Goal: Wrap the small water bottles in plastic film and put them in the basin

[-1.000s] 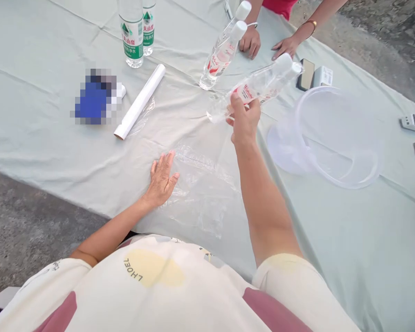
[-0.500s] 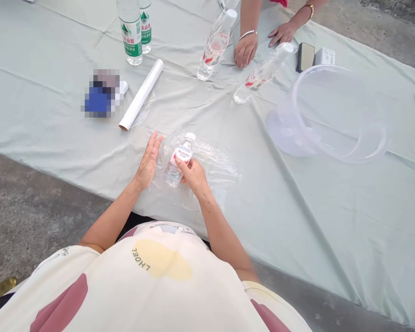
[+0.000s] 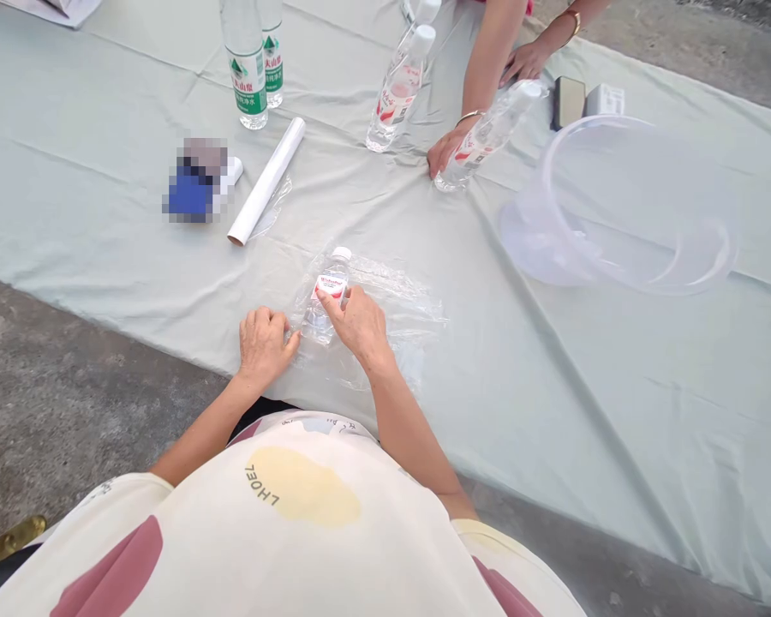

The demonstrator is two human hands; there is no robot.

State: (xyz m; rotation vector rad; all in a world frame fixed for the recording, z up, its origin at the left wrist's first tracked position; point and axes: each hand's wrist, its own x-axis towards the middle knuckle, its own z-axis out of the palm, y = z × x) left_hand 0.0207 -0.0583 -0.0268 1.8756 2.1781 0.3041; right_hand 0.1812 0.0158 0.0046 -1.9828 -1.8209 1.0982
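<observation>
A small clear water bottle [image 3: 326, 291] with a red-and-white label and white cap lies on a sheet of clear plastic film [image 3: 398, 313] spread on the pale green tablecloth [image 3: 103, 248]. My right hand [image 3: 353, 321] rests on the bottle, fingers pressed against its label. My left hand [image 3: 262, 341] sits just left of the bottle's base, fingers curled and pinching the edge of the film.
A white roll of film [image 3: 266, 182] lies at the back left near two green-labelled bottles [image 3: 247, 64]. Another person's hand [image 3: 446, 147] holds a lying bottle [image 3: 485, 137] beyond; an upright bottle [image 3: 399, 86] stands nearby. A large clear plastic basin [image 3: 636, 206] lies tipped at right.
My right hand brought the small bottle down from mid-air onto the film. My left hand went from flat and open to curled on the film's edge. The other person's hand moved onto the lying bottle.
</observation>
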